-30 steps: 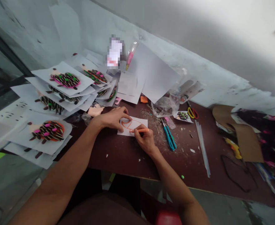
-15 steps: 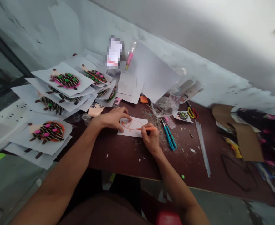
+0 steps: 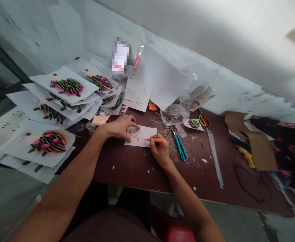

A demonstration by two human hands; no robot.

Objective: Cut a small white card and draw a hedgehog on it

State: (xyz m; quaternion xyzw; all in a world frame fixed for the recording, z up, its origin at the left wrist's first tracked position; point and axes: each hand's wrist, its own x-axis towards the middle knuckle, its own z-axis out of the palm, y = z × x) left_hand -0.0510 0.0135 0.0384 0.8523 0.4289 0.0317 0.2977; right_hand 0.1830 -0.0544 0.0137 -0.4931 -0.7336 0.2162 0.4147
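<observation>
A small white paper (image 3: 144,133) lies on the dark red table, bearing an orange outline of a rounded animal-like shape with a pointed left end and a small foot. My left hand (image 3: 119,128) rests at the paper's left side, fingers apart and fingertips on its upper and lower left parts. Pinched in my right hand (image 3: 160,150) is an orange marker (image 3: 158,139), its tip on the lower right of the outline. Beside that hand lie teal-handled pliers or snips (image 3: 180,148), whose exact kind I cannot tell.
Stacked papers with seed-covered hedgehogs (image 3: 68,86) stand left. A clear plastic bag (image 3: 175,113), yellow-and-red scissors (image 3: 204,120), clear glue sticks (image 3: 215,159) and a yellow glue gun (image 3: 248,156) lie right. Large white sheets (image 3: 168,80) lean against the wall, near a blurred phone-like screen (image 3: 120,57).
The marker tip has moved slightly left along the lower line of the outline. My left hand stays on the paper. The whole view has shifted a little.
</observation>
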